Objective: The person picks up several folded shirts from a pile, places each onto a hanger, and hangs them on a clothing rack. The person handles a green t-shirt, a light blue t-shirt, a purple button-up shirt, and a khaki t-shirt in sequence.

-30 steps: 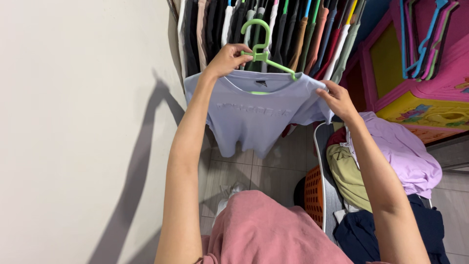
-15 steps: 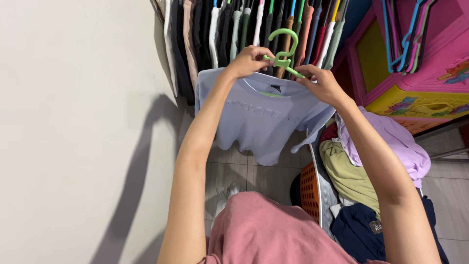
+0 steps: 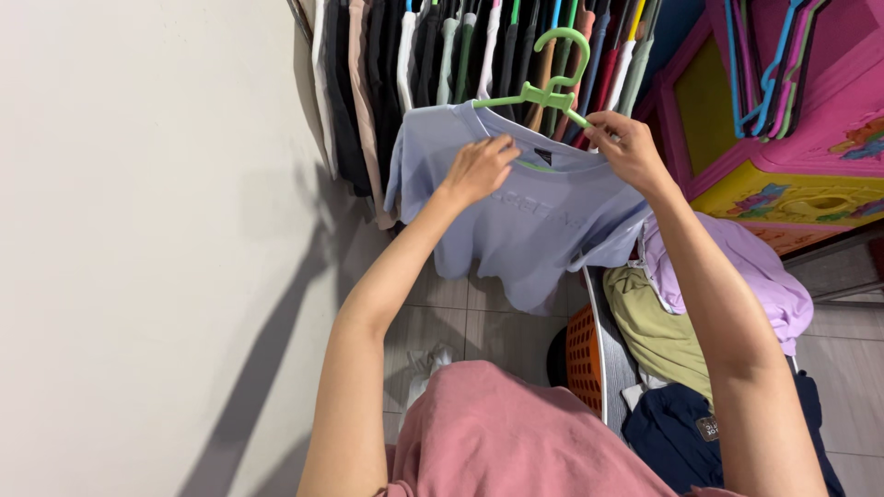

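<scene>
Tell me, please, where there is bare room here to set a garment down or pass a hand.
Bare floor tiles show between the wall and the orange basket, below the lilac shirt. The chair is heaped with clothes, and the rail of hanging clothes behind the green hanger is tightly packed.

Both arms reach forward, left hand (image 3: 479, 170) loosely curled, right hand (image 3: 628, 147) apparently pinching.
</scene>
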